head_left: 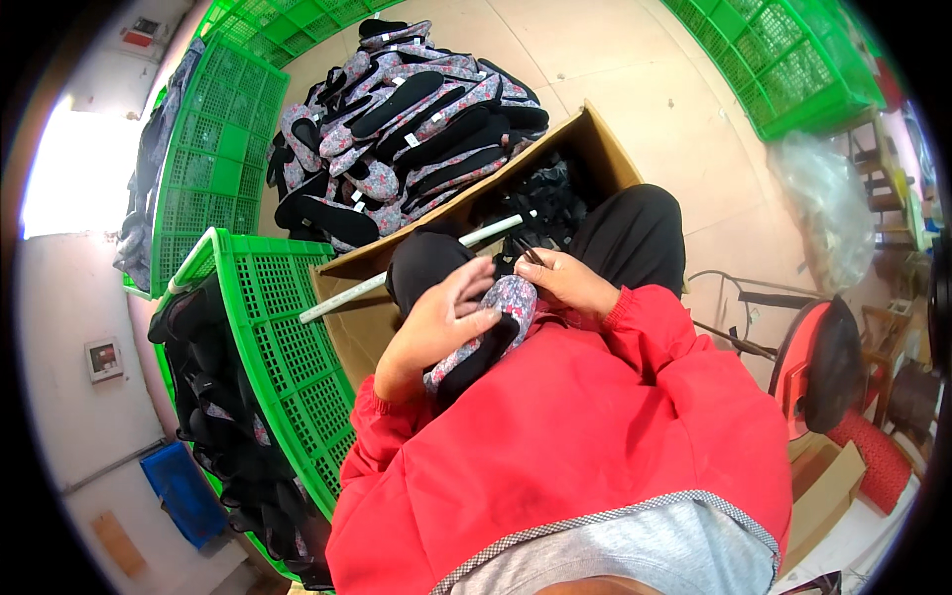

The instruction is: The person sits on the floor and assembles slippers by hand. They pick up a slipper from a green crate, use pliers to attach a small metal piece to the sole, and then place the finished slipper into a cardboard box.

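Note:
A floral slipper (512, 297) with a black inside lies in my lap, its toe pointing away from me. Over its left side, my left hand (446, 315) has its fingers raised and apart, the thumb lying across the slipper by its opening. My right hand (573, 282) is closed around small dark snips (530, 252), just beyond the toe. Their handles are mostly hidden in the fingers. Between my knees stands an open cardboard box (595, 149) holding black scraps (540, 198). A white rod (347, 296) lies across the box.
A large pile of floral and black slippers (407, 129) lies on the floor beyond the box. Green crates (288, 327) stand at my left, the nearest filled with dark slippers (203, 377). Another green crate (783, 69) is at the far right, near a clear plastic bag (828, 203) and a red-and-black round stool (818, 362).

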The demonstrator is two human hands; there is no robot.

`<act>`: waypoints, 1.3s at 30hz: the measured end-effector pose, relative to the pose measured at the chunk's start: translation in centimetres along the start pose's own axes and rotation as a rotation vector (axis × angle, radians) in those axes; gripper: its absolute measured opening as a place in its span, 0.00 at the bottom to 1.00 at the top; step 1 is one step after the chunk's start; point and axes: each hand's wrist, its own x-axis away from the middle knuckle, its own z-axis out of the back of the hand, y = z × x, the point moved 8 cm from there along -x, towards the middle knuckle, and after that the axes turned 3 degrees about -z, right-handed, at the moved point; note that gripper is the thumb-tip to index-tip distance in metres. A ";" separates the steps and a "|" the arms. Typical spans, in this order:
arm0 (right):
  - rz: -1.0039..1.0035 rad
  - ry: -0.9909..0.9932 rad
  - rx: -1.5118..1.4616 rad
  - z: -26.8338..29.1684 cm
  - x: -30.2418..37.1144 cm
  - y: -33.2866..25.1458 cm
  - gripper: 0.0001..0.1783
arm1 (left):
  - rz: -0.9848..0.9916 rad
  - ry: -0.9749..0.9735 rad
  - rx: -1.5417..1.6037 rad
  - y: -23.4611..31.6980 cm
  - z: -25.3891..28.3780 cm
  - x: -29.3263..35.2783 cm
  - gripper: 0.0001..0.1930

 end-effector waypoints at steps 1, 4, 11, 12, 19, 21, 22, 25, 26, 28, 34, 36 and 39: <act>-0.010 -0.052 0.041 -0.4 0.1 -0.4 0.11 | 0.046 -0.049 0.090 -0.3 -0.5 0.4 0.42; -0.046 -0.179 0.125 -1.3 0.1 -1.2 0.12 | -0.042 -0.117 0.048 -0.1 -0.9 1.7 0.41; 0.191 -0.118 0.594 -2.9 1.4 -4.7 0.09 | -0.108 0.258 -0.188 0.4 0.0 3.1 0.27; 0.179 -0.091 0.417 -2.6 1.3 -4.3 0.08 | -0.143 0.294 -0.061 -0.1 0.5 3.3 0.27; 0.127 -0.026 0.249 -1.5 0.9 -3.0 0.07 | -0.063 0.367 0.802 -3.1 2.5 3.8 0.15; 0.124 -0.058 0.240 -2.1 0.9 -2.8 0.08 | -0.094 0.365 0.785 -2.5 2.5 4.1 0.16; 0.121 -0.073 0.239 -2.4 0.8 -2.7 0.08 | -0.101 0.364 0.804 -2.6 2.5 4.1 0.16; 0.125 -0.112 0.244 -3.2 0.5 -2.3 0.09 | -0.129 0.374 0.825 -2.5 2.8 4.8 0.15; 0.114 -0.117 0.238 -3.5 0.4 -2.1 0.09 | -0.118 0.403 0.809 -3.2 3.4 5.0 0.14; 0.091 -0.083 0.267 -3.1 0.4 -2.2 0.09 | -0.096 0.552 0.862 -2.8 4.1 4.8 0.13; 0.207 -0.098 0.272 -4.5 -0.2 -5.2 0.19 | -0.225 0.799 0.009 0.2 7.1 5.1 0.28; 0.272 -0.122 0.429 -6.2 -0.3 -6.7 0.28 | -0.234 0.879 -0.413 2.1 7.3 5.6 0.29; 0.483 -0.057 0.659 -9.0 -1.1 -7.9 0.38 | -0.254 0.936 -0.705 3.6 6.6 5.1 0.27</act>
